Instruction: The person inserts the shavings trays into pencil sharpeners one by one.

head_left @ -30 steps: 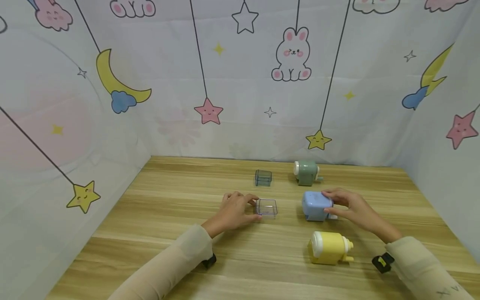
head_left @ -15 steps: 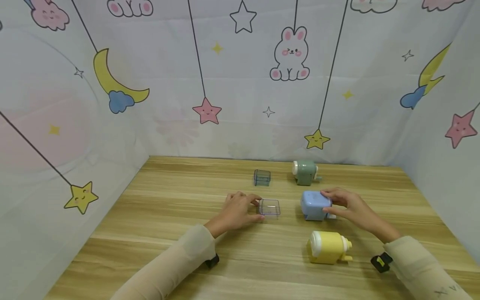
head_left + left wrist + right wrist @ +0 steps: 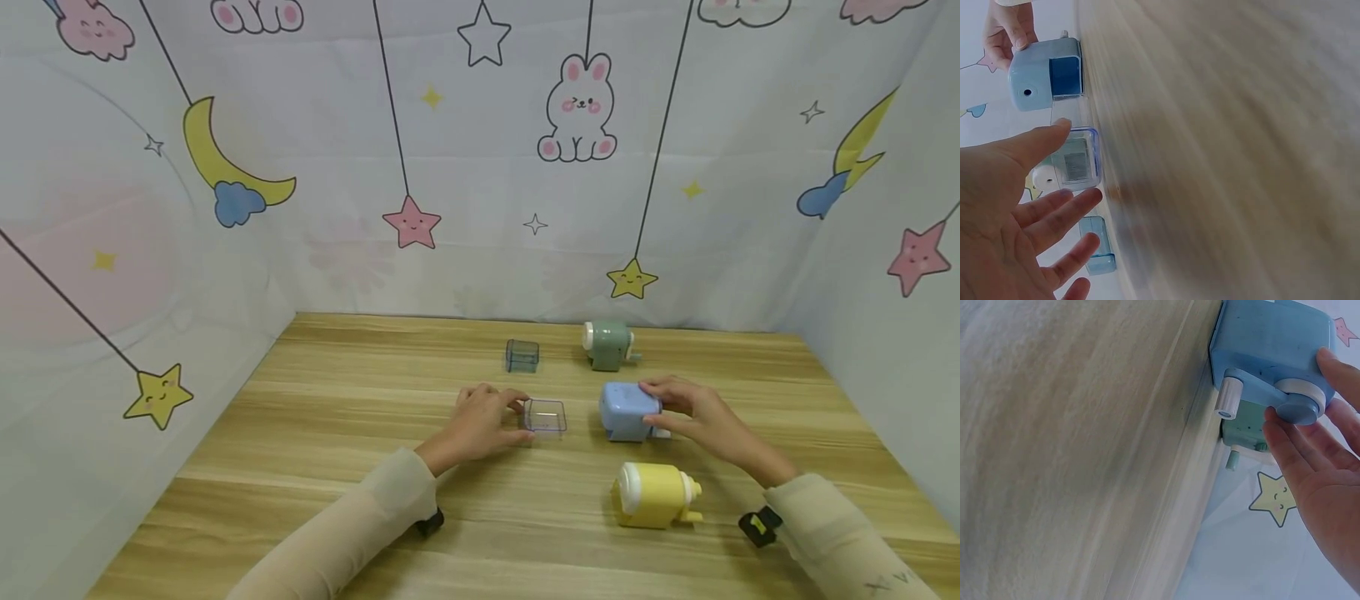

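My left hand (image 3: 478, 423) holds a small clear plastic sharpener drawer (image 3: 546, 416) at its left end, thumb on the near side and forefinger on the far side. In the left wrist view this drawer (image 3: 1076, 164) is between thumb and forefinger, in line with the slot of a blue pencil sharpener (image 3: 1065, 76). A gap separates them. My right hand (image 3: 697, 417) steadies the blue pencil sharpener (image 3: 628, 410) at its crank end. In the right wrist view thumb and fingers of that hand (image 3: 1325, 469) are around the crank hub (image 3: 1297, 408).
A yellow pencil sharpener (image 3: 654, 496) stands in front of the blue one, a green one (image 3: 609, 345) behind it. Another tinted clear drawer (image 3: 522, 357) lies at the back, left of the green sharpener. A printed cloth wall (image 3: 480, 167) borders the wooden table (image 3: 360, 367).
My left hand has slid the clear drawer to the right, closer to the blue pencil sharpener. The right hand and the blue sharpener have stayed nearly in place.
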Demonstrator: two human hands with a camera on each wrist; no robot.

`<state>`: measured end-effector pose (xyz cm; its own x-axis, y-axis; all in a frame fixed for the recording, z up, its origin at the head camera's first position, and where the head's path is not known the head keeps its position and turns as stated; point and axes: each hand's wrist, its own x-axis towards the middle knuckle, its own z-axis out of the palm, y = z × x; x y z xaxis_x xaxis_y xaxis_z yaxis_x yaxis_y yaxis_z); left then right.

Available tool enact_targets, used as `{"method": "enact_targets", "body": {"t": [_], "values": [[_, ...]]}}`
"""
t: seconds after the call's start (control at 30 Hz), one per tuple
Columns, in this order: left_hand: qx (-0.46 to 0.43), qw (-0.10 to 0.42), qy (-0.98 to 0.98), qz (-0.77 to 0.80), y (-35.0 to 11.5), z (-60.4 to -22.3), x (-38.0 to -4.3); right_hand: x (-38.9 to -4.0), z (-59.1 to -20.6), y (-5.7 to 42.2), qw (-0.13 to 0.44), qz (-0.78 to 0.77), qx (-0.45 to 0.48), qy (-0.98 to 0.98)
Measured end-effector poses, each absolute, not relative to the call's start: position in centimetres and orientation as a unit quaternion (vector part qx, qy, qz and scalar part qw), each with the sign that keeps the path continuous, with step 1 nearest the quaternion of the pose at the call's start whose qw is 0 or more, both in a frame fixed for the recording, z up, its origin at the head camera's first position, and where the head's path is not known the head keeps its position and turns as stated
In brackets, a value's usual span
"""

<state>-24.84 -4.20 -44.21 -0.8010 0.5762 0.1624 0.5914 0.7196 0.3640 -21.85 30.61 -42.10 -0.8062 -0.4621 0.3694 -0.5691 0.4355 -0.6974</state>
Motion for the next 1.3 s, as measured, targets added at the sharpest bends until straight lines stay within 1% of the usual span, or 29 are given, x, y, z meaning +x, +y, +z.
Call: {"method": "enact_targets", "body": {"t": [0.43, 0.7, 0.9, 1.3], "values": [[-0.322, 0.018, -0.923, -0.208, -2.9, -44.2, -24.9, -21.7, -41.9, 30.4, 0.073, 0.435, 0.308, -0.843], [-0.326, 0.006, -0.922, -0.21, -2.4, -44.1, -25.0, -21.9, -42.1, 30.6, 0.059, 0.435, 0.298, -0.848], [-0.328, -0.001, -0.922, -0.207, -1.6, -44.1, -25.0, -21.7, -42.1, 30.5, 0.066, 0.431, 0.296, -0.85], [-0.329, -0.01, -0.924, -0.197, -0.4, -44.0, -25.3, -19.9, -39.2, 28.8, 0.075, 0.42, 0.293, -0.856]]}}
